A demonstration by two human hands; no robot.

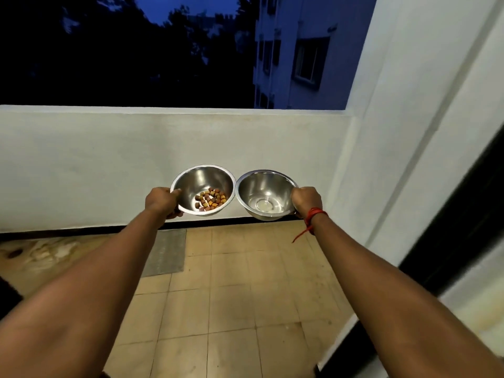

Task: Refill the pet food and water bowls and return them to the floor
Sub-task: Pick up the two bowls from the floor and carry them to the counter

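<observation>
Two steel bowls are held side by side in the air above a tiled balcony floor (231, 282), their rims almost touching. My left hand (162, 201) grips the left rim of the food bowl (203, 181), which holds several brown and orange kibble pieces (211, 200). My right hand (306, 200), with a red thread at the wrist, grips the right rim of the water bowl (261, 186). Clear water (266, 205) lies shallow in its bottom.
A low white parapet wall (109, 165) runs across ahead. A grey mat (166, 252) lies on the floor at the left. A white pillar (409, 132) and a dark door frame (450, 227) stand at the right. It is dark outside.
</observation>
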